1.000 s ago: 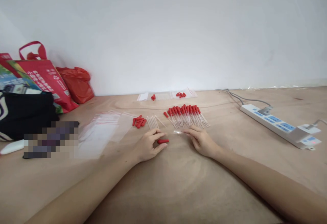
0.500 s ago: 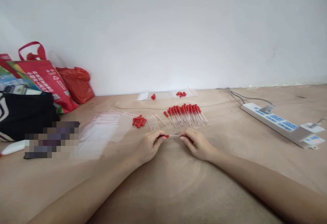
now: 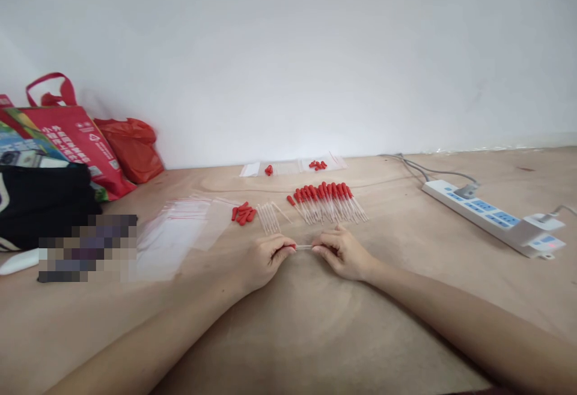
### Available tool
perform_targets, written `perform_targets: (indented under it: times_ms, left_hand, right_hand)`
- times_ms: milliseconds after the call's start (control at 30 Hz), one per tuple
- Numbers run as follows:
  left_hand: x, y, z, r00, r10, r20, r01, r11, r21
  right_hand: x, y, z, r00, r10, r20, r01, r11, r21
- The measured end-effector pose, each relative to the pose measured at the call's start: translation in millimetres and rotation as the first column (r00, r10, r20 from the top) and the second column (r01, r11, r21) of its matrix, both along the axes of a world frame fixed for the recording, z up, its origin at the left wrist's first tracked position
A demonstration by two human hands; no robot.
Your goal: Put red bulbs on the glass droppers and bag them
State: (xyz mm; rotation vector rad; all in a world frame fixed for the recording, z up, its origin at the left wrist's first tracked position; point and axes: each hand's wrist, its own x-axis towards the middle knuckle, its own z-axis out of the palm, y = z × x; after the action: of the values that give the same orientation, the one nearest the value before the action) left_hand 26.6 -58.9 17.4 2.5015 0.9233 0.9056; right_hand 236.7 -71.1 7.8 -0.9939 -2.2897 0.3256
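My left hand [image 3: 273,257] pinches a red rubber bulb, only its end showing at the fingertips. Between the hands runs a thin clear dropper tube [image 3: 304,247], one end at the bulb; my right hand [image 3: 341,252] is closed on the other end. How far the tube sits inside the bulb is hidden by the fingers. Just beyond the hands lie several loose red bulbs [image 3: 243,213], a row of bare tubes [image 3: 268,219] and a row of droppers with red bulbs on them [image 3: 327,199].
Clear zip bags [image 3: 171,235] lie to the left beside a pixelated dark object [image 3: 88,248]. A red shopping bag [image 3: 67,136] and a black cloth item [image 3: 45,202] stand behind. More bulbs [image 3: 318,165] lie near the wall. At right is a power strip [image 3: 487,214] with cables.
Both hands have come slightly toward me and a little closer together. Less of the red bulb and of the tube shows between them. The view has shifted slightly.
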Motion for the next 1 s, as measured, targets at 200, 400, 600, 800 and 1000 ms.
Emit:
perform_targets:
  times_ms: [200,400,600,800,1000]
  left_hand:
    - [0,-1,-4.8,1.000,0.011,0.003,-0.012,0.991,0.137]
    - [2,-4,-2.9,0.998,-0.045,-0.042,0.054,0.969,0.239]
    - [4,-4,-2.9,0.995,-0.088,-0.047,0.097,0.963,0.252]
    - [4,-3,-3.6,0.991,-0.116,-0.065,0.129,0.957,0.261]
    - [2,1,-4.0,0.988,-0.126,-0.092,0.146,0.956,0.254]
  right_hand:
    - [-1,0,2.6,0.994,-0.046,0.102,0.033,0.991,0.127]
    - [-1,-1,2.4,0.988,0.003,0.154,-0.026,0.988,0.150]
    - [-6,-3,0.4,0.992,0.018,0.124,-0.033,0.993,0.116]
    - [-12,-4,-2.3,0.996,0.010,0.085,-0.019,0.994,0.108]
    - [-15,-4,-0.6,0.991,-0.012,0.130,0.001,0.997,0.079]
